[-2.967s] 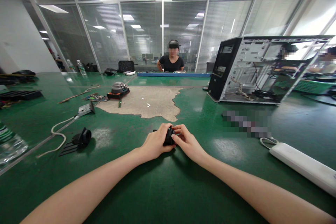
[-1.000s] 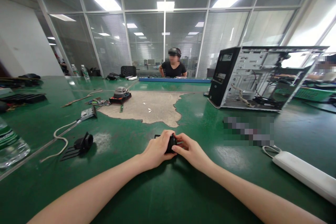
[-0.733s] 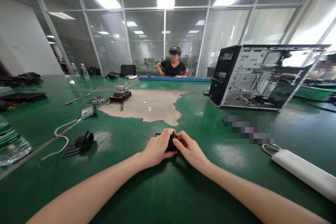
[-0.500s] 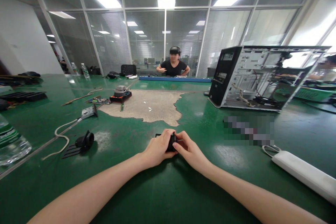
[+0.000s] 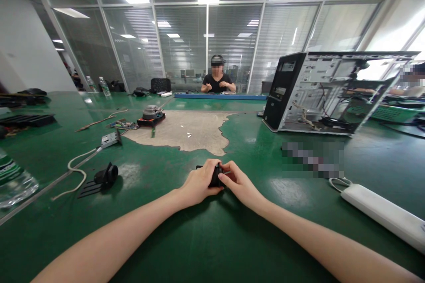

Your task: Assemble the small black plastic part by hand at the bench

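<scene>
Just above the green tabletop (image 5: 186, 239), a small black part (image 5: 216, 177) is gripped between both of my hands, and its exact kind is hidden by the fingers. My left hand (image 5: 199, 181) is closed around its left side, where a dark edge shows beyond the knuckles. From the right, my right hand (image 5: 239, 182) pinches the same part with thumb and bent fingers. To the left lies a black plastic duct-like piece with long prongs (image 5: 105, 177).
An opened computer case (image 5: 308, 93) stands at the right, with a white power strip (image 5: 381, 212) nearer. Left are a metal bracket (image 5: 110, 139), a water bottle (image 5: 15, 179) and a cooler with round metal top (image 5: 151, 116). A person (image 5: 218, 80) sits opposite.
The view has tilted slightly, so the scene sits a little higher. Both hands keep hold of the black part, with little finger movement. The person opposite has brought their hands closer together.
</scene>
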{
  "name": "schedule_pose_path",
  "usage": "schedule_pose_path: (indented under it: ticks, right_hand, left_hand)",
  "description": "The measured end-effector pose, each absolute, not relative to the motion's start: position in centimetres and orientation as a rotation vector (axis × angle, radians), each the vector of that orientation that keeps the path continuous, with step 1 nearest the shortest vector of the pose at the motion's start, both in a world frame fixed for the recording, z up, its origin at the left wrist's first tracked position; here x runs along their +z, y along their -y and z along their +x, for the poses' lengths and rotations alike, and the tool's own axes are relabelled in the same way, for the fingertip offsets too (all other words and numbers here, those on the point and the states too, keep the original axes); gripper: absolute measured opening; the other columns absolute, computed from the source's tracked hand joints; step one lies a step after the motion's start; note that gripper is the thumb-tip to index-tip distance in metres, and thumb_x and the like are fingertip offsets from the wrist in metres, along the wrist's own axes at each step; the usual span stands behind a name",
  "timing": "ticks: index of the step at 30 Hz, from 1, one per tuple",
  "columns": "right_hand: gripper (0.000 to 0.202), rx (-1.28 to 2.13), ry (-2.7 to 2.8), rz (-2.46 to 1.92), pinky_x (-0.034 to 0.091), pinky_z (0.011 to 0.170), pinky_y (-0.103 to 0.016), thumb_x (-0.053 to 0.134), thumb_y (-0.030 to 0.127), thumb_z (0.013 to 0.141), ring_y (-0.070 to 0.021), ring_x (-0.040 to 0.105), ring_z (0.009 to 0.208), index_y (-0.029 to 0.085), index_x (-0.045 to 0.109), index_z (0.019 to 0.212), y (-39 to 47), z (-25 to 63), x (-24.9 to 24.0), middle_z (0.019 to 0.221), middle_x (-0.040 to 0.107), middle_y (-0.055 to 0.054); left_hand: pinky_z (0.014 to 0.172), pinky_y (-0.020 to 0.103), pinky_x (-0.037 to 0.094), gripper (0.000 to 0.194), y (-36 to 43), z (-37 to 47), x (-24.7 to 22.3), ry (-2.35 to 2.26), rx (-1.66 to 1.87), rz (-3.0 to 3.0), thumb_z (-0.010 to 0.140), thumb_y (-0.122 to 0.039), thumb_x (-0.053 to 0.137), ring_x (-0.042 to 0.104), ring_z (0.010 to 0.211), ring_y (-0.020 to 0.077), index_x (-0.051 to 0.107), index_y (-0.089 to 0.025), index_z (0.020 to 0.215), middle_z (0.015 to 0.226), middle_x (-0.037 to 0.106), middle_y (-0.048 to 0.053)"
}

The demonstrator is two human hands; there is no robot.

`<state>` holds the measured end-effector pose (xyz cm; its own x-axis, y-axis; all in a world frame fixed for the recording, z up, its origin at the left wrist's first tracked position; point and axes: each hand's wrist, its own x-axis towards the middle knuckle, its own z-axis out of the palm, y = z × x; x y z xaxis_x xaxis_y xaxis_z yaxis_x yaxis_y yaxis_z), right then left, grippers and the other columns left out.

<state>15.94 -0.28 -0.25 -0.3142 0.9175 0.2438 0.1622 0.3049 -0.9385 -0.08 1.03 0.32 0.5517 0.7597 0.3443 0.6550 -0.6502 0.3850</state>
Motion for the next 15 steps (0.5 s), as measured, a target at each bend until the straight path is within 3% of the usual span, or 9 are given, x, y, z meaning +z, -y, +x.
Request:
schedule_pose_path:
  ticks: [4,8,15]
  right_hand:
    - [0.017,1.112,1.672,-0.888,0.047,0.073,-0.027,0.053,0.029,0.076,-0.0132,0.054,0.084,0.021,0.043,0.087,0.9,15.8,0.2,0.086,0.051,0.001]
    - [0.014,1.071,1.632,-0.937,0.047,0.064,-0.025,0.05,0.032,0.078,-0.0121,0.054,0.076,0.02,0.044,0.081,0.4,15.7,0.0,0.081,0.051,0.001]
    - [0.017,1.061,1.682,-1.05,0.047,0.066,-0.027,0.05,0.032,0.078,-0.0121,0.054,0.074,0.019,0.045,0.089,0.0,16.0,-0.2,0.085,0.054,-0.001]
  left_hand:
    - [0.074,0.036,0.046,0.059,-1.0,-0.1,0.3,-1.191,0.71,2.569,0.068,-0.029,0.06,0.056,0.091,0.0224,0.026,-0.024,0.116,0.117,0.043,0.006]
    - [0.075,0.036,0.045,0.059,-1.0,-0.1,0.3,-1.189,0.73,2.559,0.068,-0.033,0.06,0.055,0.092,0.0227,0.027,-0.024,0.116,0.116,0.044,0.007]
    - [0.075,0.036,0.045,0.06,-1.0,0.0,0.4,-1.179,0.739,2.557,0.067,-0.031,0.061,0.054,0.093,0.0229,0.027,-0.023,0.116,0.115,0.045,0.007]
